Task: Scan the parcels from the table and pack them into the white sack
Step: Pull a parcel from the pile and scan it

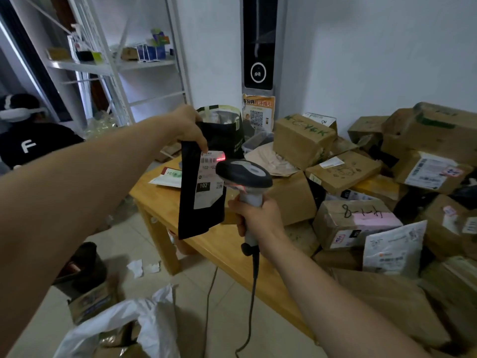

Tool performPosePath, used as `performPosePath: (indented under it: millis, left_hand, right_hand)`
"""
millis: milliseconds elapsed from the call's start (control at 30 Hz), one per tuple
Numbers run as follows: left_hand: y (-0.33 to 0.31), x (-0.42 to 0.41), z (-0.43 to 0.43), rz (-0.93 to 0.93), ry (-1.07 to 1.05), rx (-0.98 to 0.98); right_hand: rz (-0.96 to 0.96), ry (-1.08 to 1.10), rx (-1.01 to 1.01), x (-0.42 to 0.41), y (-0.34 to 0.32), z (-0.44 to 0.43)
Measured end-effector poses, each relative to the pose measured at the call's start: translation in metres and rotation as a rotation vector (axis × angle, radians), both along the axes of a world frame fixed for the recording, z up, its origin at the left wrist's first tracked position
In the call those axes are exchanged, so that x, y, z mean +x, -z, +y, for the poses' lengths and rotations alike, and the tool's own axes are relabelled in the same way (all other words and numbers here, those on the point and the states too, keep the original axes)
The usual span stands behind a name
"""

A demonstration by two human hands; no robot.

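Black parcel (201, 200) hanging from left hand (187, 125), beside scanner (244, 177).

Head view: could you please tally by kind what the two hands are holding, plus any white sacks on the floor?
Black parcel pouch: 1 (left hand)
Barcode scanner: 1 (right hand)
White sack: 1
Total: 3

A flat black parcel (201, 218) is held upright above the near edge of the wooden table (157, 196). Its white label (210, 182), marked 102, is lit by a red line from the grey scanner (245, 177) just beside it. Brown cardboard parcels (302, 140) are piled on the table. The white sack (152, 321) is seen open on the floor.
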State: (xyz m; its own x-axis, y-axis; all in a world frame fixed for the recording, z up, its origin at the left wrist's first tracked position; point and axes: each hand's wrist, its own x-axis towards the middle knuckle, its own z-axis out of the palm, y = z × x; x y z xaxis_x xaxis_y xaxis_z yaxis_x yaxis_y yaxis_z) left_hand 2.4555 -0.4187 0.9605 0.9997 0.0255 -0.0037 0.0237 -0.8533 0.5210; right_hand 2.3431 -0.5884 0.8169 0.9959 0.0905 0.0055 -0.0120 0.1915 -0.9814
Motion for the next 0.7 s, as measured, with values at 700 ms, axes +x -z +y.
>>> performPosePath:
  millis: [700]
  left_hand:
    - [0.046,-0.026,0.095,0.11,-0.193,-0.084]
  right_hand:
    - [0.08,-0.156,-0.051,0.007,0.03,0.071]
